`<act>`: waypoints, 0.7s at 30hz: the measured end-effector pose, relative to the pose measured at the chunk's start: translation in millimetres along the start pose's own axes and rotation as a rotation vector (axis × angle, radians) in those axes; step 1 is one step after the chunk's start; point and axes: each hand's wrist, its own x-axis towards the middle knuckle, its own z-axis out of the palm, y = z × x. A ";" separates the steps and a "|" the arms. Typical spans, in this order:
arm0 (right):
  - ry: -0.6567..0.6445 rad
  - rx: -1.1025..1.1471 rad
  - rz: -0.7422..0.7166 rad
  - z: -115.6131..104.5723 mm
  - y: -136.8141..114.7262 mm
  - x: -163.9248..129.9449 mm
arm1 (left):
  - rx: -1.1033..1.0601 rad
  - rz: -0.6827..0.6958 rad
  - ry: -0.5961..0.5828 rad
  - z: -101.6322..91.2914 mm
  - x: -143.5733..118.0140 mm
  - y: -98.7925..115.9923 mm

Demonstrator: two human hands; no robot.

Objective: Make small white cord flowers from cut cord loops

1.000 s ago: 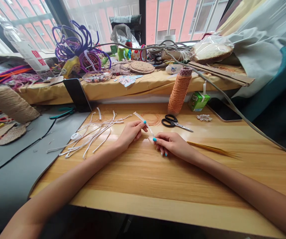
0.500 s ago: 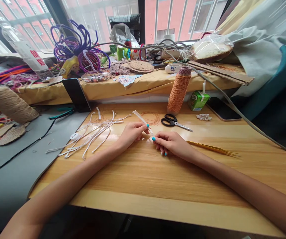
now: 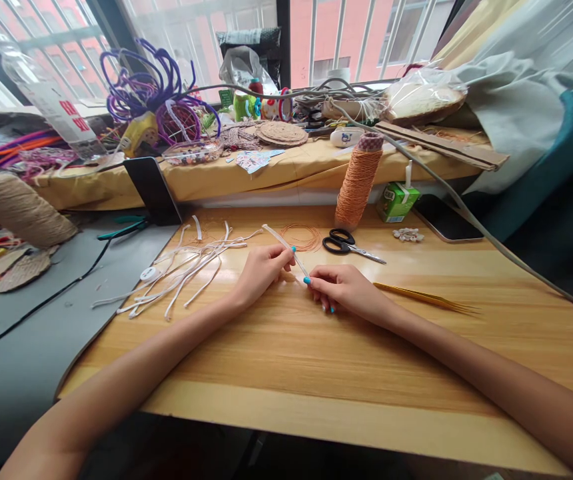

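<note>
- While the left hand (image 3: 265,272) pinches a white strip (image 3: 275,235), the right hand (image 3: 350,289) pinches its near end.
- Scissors (image 3: 345,248) lie on the counter (image 3: 266,360) near an orange spool (image 3: 359,180).

Turquoise nails (image 3: 293,249) on the left hand (image 3: 265,268), and turquoise on the right hand (image 3: 346,290) too! Both forearms (image 3: 166,352) are bare.
</note>
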 end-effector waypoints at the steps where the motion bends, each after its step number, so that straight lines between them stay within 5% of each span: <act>1: -0.002 -0.001 -0.004 0.1 0.0 -0.2 | -0.017 -0.009 -0.004 -0.3 0.5 0.5; 21: 0.017 -0.032 -0.056 1.7 3.5 -1.1 | -0.058 -0.217 -0.010 -3.5 5.0 5.7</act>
